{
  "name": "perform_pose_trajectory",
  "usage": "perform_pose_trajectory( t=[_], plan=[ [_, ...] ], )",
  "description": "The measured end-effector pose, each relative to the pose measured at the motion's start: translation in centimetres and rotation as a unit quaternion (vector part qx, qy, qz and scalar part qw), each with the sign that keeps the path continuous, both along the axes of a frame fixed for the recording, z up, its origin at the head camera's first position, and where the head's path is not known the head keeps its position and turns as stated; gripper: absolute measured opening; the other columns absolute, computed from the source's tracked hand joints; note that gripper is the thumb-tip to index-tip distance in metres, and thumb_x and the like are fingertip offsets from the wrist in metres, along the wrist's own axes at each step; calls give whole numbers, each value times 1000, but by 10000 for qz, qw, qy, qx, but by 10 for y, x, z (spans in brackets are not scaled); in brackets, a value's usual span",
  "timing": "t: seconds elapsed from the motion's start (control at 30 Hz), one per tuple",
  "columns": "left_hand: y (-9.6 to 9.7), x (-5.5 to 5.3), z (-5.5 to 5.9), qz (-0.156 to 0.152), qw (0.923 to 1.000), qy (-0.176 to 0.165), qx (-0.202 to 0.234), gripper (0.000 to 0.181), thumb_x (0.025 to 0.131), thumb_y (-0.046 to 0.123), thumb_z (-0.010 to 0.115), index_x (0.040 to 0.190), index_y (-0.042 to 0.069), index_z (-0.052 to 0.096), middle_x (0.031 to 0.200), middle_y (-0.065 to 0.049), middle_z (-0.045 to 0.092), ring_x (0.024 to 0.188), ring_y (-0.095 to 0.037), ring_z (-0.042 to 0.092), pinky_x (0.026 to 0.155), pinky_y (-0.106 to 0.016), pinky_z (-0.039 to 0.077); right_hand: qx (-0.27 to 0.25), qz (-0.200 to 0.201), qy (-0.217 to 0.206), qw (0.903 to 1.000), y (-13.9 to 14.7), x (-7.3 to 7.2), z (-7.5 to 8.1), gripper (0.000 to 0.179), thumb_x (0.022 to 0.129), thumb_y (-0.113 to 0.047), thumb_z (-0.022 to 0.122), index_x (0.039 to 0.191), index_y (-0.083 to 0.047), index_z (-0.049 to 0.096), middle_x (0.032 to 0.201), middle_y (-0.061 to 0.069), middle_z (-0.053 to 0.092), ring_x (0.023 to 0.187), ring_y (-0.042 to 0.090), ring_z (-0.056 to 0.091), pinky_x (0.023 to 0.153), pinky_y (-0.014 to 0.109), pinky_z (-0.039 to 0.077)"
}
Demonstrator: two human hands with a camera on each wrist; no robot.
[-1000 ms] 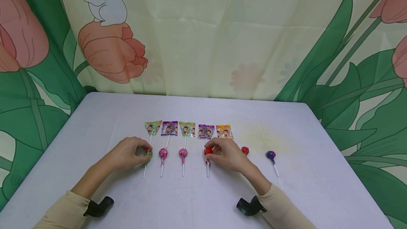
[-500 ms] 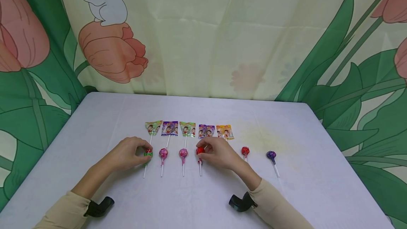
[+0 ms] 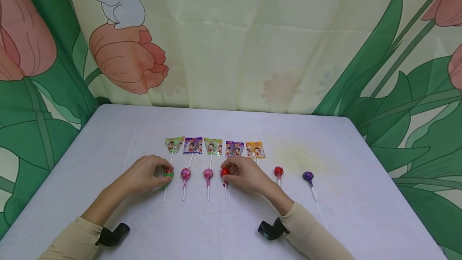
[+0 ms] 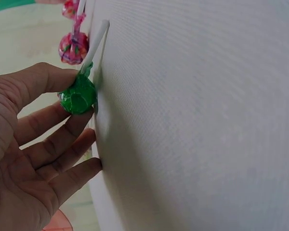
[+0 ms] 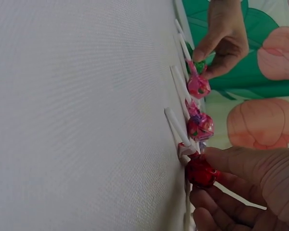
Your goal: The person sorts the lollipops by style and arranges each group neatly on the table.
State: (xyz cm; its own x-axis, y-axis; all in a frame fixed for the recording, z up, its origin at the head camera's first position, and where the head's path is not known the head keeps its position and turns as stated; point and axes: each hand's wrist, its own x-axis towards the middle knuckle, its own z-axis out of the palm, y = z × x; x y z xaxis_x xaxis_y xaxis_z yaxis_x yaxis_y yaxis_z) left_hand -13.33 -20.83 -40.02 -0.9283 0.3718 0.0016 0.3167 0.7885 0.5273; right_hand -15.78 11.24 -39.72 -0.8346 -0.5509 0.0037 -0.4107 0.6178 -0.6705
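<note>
My left hand (image 3: 146, 175) pinches the green-wrapped head of a lollipop (image 4: 79, 95) between thumb and fingertips at the left end of the near row. Its white stick points toward me. With thumb and fingers, my right hand (image 3: 246, 175) pinches a red lollipop (image 5: 201, 172), its stick low over the cloth. Between the hands lie two pink lollipops, a left one (image 3: 185, 174) and a right one (image 3: 207, 174), sticks toward me. To the right of my right hand are another red lollipop (image 3: 278, 171) and a purple lollipop (image 3: 308, 176), its stick slanted.
Behind the near row is a row of flat-wrapped lollipops, among them a green packet (image 3: 213, 147), a purple packet (image 3: 193, 146) and an orange packet (image 3: 255, 149). They lie on a white-covered table (image 3: 173, 232). A floral curtain (image 3: 223, 51) hangs behind its far edge.
My right hand has moved left with the red lollipop, bringing it closer to the pink ones. My left hand stays in place on the green lollipop.
</note>
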Motion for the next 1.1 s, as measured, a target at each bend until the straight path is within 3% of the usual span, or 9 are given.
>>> perform_pose_trajectory(
  t=[0.33, 1.1],
  plan=[
    [0, 0, 1, -11, 10000, 9, -6, 21, 81, 16, 85, 100, 9, 78, 96, 3, 74, 96, -22, 65, 91, -52, 54, 52, -388, 113, 9992, 5, 5, 7, 24, 89, -18, 79, 110, -9, 73, 106, 1, 72, 100, 21, 68, 89, 38, 57],
    [1, 1, 2, 24, 10000, -34, -24, 22, 81, 17, 84, 101, 9, 78, 98, 2, 75, 98, -24, 65, 93, -53, 53, -219, -566, 439, 9972, 49, 19, 14, 28, 91, -16, 77, 115, -3, 72, 112, 9, 73, 103, 27, 67, 88, 46, 58]
  ],
)
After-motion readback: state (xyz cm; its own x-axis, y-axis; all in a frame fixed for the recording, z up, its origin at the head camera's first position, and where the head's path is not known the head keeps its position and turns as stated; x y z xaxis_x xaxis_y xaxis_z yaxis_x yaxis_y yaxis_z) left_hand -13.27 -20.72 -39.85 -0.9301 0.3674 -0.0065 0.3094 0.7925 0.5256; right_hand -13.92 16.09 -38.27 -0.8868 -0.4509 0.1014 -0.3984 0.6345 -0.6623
